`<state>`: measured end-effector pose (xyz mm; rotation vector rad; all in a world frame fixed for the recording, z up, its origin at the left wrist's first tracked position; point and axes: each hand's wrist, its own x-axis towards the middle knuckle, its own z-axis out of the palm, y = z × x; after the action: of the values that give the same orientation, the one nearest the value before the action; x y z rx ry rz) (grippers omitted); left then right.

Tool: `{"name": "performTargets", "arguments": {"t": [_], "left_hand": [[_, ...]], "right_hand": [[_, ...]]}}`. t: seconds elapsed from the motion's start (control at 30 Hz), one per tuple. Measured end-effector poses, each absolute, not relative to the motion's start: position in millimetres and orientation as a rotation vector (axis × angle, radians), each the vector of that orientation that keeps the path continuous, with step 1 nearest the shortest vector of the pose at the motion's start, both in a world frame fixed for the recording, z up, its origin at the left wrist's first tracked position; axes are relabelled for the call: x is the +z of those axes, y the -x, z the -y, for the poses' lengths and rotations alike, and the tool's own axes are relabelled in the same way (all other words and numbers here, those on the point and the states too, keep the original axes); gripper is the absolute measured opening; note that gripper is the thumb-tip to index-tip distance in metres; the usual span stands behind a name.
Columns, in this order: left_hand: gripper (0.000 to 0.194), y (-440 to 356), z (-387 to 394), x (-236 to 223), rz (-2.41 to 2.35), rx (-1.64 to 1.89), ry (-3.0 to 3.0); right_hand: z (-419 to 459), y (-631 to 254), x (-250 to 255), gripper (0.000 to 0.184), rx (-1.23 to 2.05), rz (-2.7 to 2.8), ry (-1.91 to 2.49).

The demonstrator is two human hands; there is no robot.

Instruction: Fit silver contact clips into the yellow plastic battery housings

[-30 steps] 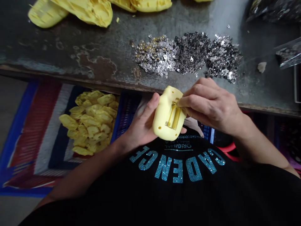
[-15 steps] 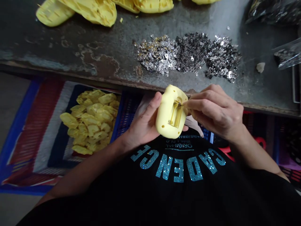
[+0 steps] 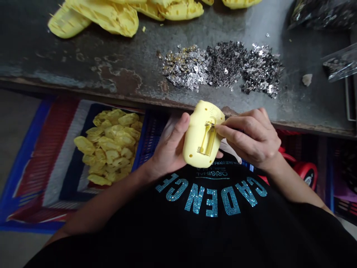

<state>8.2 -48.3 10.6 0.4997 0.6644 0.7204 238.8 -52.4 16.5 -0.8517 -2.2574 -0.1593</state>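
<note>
Your left hand [image 3: 169, 149] is curled around the back of a yellow moulded block [image 3: 199, 145], thumb laid up its side, holding it just above your chest and near the table's front edge. Your right hand [image 3: 251, 136] is closed into a fine pinch, its fingertips [image 3: 220, 128] at the top of a narrow recess in the block, right at a thin gold-coloured strip [image 3: 208, 138] lying in that recess (whether they actually have hold of it is too small to tell). Ahead of your hands, three heaps of silver and dark sequins [image 3: 223, 67] lie side by side on the scarred metal table [image 3: 83, 48], with more yellow moulded pieces [image 3: 108, 18] along its far side and a clear plastic bag [image 3: 340, 63] at the right. Below the edge on your left, a blue plastic crate [image 3: 143, 143] holds a pile of small yellow pieces [image 3: 108, 143]. Teal rhinestone letters [image 3: 212, 201] run across your black shirt [image 3: 212, 238].
</note>
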Motion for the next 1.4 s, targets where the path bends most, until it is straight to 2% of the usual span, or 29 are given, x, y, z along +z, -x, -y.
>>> {"name": "performTargets", "arguments": {"t": [0.47, 0.6, 0.8, 1.27, 1.4], "left_hand": [[0.063, -8.9, 50.8, 7.5, -0.711, 0.765, -0.463], [0.062, -11.8, 53.9, 9.9, -0.719, 0.808, -0.497], [0.072, -13.3, 57.6, 11.0, -0.739, 0.841, -0.540], [0.064, -14.9, 61.1, 5.7, -0.726, 0.863, -0.548], [0.063, -14.6, 58.6, 3.6, -0.682, 0.788, -0.519]], "right_hand": [[51.2, -241.8, 5.3, 0.033, -0.059, 2.184, 0.810], [49.2, -244.4, 6.9, 0.025, 0.016, 2.177, 0.798], [46.7, -245.0, 26.8, 0.012, 0.405, 2.074, 0.962], [38.3, -237.2, 28.8, 0.014, 0.176, 2.340, 1.024], [38.1, -234.1, 25.0, 0.010, 0.352, 2.198, 1.003]]}}
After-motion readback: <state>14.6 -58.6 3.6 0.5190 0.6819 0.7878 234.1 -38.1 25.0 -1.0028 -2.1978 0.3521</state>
